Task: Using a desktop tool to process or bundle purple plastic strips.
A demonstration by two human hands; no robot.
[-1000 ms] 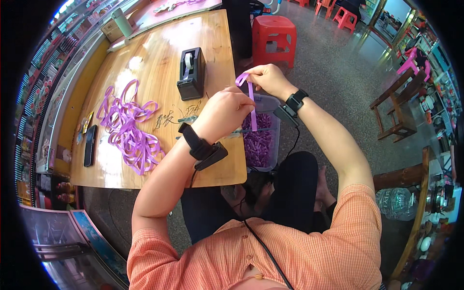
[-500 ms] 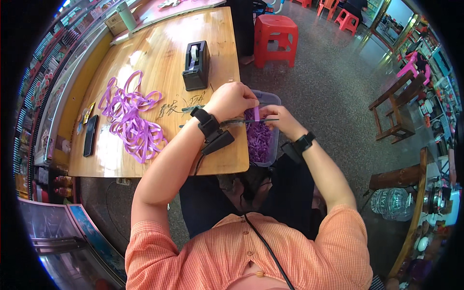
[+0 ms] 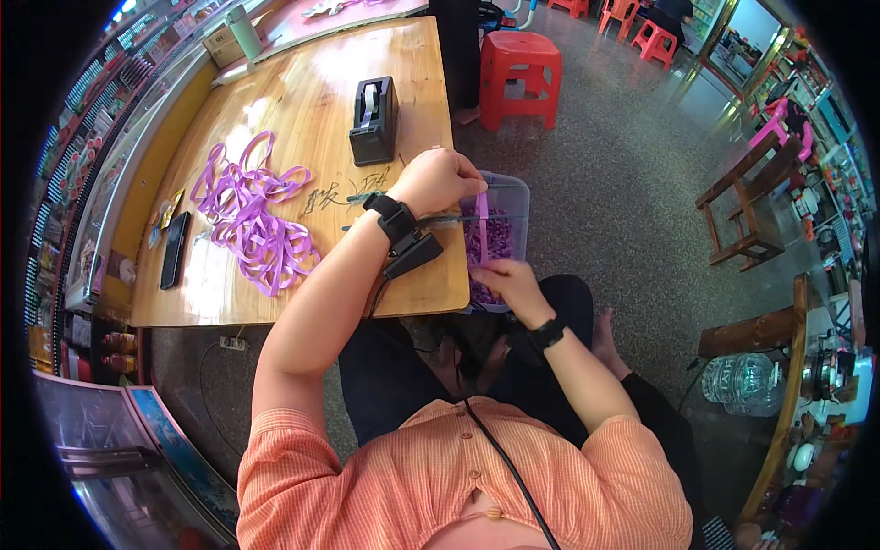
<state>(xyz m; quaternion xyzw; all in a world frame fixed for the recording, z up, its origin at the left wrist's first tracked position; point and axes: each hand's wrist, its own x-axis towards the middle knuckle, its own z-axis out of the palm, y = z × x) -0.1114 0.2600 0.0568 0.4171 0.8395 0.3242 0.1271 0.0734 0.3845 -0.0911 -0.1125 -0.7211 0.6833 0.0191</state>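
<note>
Your left hand (image 3: 446, 181) is pinching a purple strip's (image 3: 482, 220) top | your right hand (image 3: 510, 280) is gripping its lower end | strip is hanging upright over clear bin (image 3: 513, 191) of purple pieces | black tape dispenser (image 3: 373, 120) is sitting upright on table (image 3: 302, 101).

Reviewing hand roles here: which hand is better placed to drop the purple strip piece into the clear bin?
Probably the right hand: it pinches the purple strip's lower end directly over the clear bin. The left hand grips higher, seemingly with scissors.
</note>
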